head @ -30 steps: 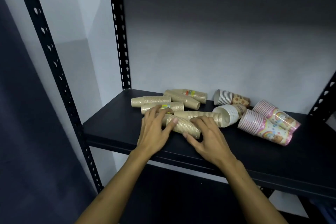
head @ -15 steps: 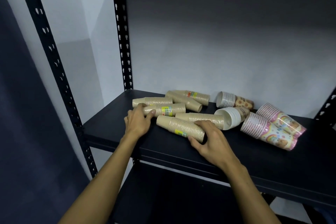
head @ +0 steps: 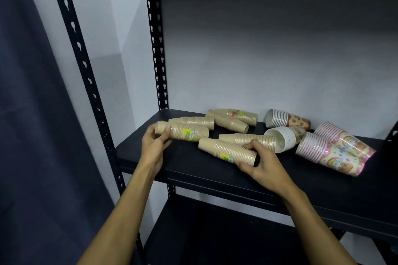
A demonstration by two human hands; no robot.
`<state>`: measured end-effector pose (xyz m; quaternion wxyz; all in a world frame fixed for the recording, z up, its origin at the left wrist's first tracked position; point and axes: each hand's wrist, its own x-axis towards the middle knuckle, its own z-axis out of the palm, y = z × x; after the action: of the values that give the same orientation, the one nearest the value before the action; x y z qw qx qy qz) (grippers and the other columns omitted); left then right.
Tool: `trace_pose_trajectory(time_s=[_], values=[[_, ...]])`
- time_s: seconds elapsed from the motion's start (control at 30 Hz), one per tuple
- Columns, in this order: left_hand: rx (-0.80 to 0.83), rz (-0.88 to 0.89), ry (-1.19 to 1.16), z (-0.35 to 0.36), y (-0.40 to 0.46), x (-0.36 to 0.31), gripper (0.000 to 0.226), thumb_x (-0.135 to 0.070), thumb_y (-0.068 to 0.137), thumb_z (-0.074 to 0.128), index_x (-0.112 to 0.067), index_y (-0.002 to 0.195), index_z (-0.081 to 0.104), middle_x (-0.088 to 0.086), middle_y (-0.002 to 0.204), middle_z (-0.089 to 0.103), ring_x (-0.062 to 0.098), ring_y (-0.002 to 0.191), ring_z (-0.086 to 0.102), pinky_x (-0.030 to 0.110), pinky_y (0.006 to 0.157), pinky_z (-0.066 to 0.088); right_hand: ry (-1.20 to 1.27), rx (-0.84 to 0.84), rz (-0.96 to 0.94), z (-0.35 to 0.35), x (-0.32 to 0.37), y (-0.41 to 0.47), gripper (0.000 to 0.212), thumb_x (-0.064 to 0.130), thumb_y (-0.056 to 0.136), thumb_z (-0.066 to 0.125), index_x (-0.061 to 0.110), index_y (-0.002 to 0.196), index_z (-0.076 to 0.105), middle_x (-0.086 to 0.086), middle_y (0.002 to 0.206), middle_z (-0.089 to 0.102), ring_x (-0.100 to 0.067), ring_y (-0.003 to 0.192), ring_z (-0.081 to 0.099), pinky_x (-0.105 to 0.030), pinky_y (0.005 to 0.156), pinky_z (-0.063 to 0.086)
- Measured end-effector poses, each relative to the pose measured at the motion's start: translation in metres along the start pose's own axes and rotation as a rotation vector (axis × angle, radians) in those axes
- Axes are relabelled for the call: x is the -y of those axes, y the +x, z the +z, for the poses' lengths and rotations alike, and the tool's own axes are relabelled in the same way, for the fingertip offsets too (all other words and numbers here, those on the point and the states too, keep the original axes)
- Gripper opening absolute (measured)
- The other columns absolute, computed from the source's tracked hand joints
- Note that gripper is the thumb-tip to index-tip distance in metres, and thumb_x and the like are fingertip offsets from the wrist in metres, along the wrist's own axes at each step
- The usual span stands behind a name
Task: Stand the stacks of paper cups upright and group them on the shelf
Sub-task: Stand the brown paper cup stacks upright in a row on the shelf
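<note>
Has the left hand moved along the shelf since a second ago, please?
Yes. The left hand has shifted leftward, away from the nearest brown stack and toward the rear left upright, and now grips the narrow end of another brown stack.

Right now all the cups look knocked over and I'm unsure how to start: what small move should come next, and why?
Probably tip up the two brown stacks already gripped. The left hand holds the narrow end of one stack, and the right hand grips the wide end of another. Both lie flat on the shelf, so swinging them upright onto an end beside each other would start the group.
</note>
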<state>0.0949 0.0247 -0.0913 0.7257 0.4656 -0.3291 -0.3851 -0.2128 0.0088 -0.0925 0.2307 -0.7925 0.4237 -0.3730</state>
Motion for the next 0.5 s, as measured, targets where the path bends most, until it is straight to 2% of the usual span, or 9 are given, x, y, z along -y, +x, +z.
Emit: trace_pose_trajectory(time_s=[0.07, 0.17, 0.3, 0.4, 0.5], values=[[0.023, 0.026, -0.03, -0.006, 0.0, -0.009, 0.026, -0.019, 0.098, 0.061, -0.016, 0.124, 0.054, 0.008, 0.124, 0.065, 0.024, 0.117, 0.064, 0.044, 0.094, 0.055, 0.002, 0.002, 0.002, 0.0, 0.001, -0.001, 0.033, 0.026, 0.077, 0.082, 0.023, 0.094, 0.053, 0.009, 0.1, 0.063, -0.006, 0.092, 0.059, -0.021, 0.076, 0.049], [0.069, 0.066, -0.03, -0.007, 0.0, -0.026, 0.035, -0.022, 0.099, 0.059, -0.015, 0.13, 0.044, 0.011, 0.125, 0.065, 0.026, 0.114, 0.067, 0.048, 0.091, 0.058, 0.02, -0.002, 0.027, -0.001, 0.001, -0.002, 0.034, 0.026, 0.075, 0.084, 0.024, 0.093, 0.054, 0.011, 0.104, 0.064, -0.002, 0.098, 0.058, -0.014, 0.078, 0.046], [0.163, 0.124, 0.093, -0.001, -0.003, -0.04, 0.037, -0.021, 0.097, 0.061, -0.009, 0.127, 0.043, 0.014, 0.128, 0.066, 0.029, 0.12, 0.064, 0.049, 0.095, 0.055, 0.156, -0.085, 0.109, 0.003, 0.007, 0.0, 0.038, 0.018, 0.069, 0.086, 0.016, 0.088, 0.054, 0.001, 0.099, 0.067, -0.012, 0.09, 0.063, -0.025, 0.077, 0.051], [0.297, 0.189, 0.248, 0.011, -0.011, -0.044, 0.047, -0.032, 0.091, 0.066, -0.013, 0.13, 0.049, 0.006, 0.128, 0.066, 0.021, 0.119, 0.064, 0.041, 0.096, 0.055, 0.353, -0.173, 0.198, 0.012, 0.018, 0.006, 0.04, 0.004, 0.07, 0.084, 0.003, 0.092, 0.051, -0.006, 0.097, 0.066, -0.013, 0.083, 0.064, -0.02, 0.07, 0.052], [0.392, 0.269, 0.408, 0.03, -0.019, -0.044, 0.052, -0.034, 0.092, 0.065, -0.016, 0.137, 0.047, -0.002, 0.129, 0.065, 0.006, 0.116, 0.063, 0.025, 0.095, 0.052, 0.562, -0.162, 0.225, 0.022, 0.019, 0.011, 0.042, 0.0, 0.075, 0.081, 0.012, 0.099, 0.05, -0.015, 0.109, 0.063, -0.026, 0.098, 0.065, -0.033, 0.082, 0.052]])
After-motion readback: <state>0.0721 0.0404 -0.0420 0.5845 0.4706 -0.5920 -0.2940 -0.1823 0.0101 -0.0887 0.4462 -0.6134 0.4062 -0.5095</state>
